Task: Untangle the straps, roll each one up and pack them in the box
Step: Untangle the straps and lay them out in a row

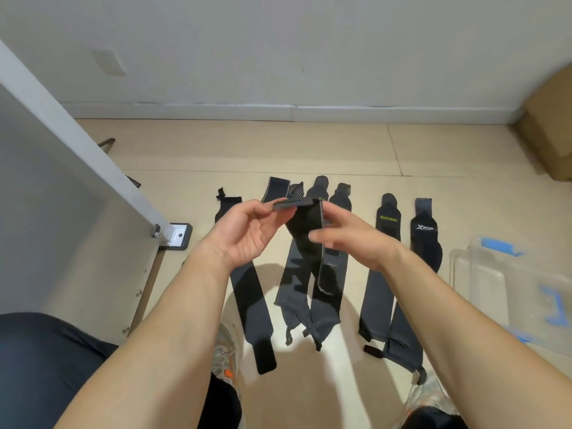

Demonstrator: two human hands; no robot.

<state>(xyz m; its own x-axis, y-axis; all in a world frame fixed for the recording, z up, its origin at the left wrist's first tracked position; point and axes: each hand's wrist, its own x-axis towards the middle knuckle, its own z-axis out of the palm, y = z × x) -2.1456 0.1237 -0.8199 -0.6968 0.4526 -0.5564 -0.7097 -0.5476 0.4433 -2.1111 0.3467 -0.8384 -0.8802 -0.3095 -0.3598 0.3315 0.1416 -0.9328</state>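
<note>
A person's left hand (244, 233) pinches the folded top end of a black strap (305, 243) held above the floor, while the right hand (349, 239) grips it just below the fold. The rest hangs lengthwise toward the floor. The other straps (249, 301) lie untangled side by side, pointing toward the wall. Rolling looks barely begun, and no roll shows in the clear box (483, 274) at right.

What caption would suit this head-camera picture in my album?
Left hand and right hand hold a folded black strap above other straps laid on the floor.
</note>
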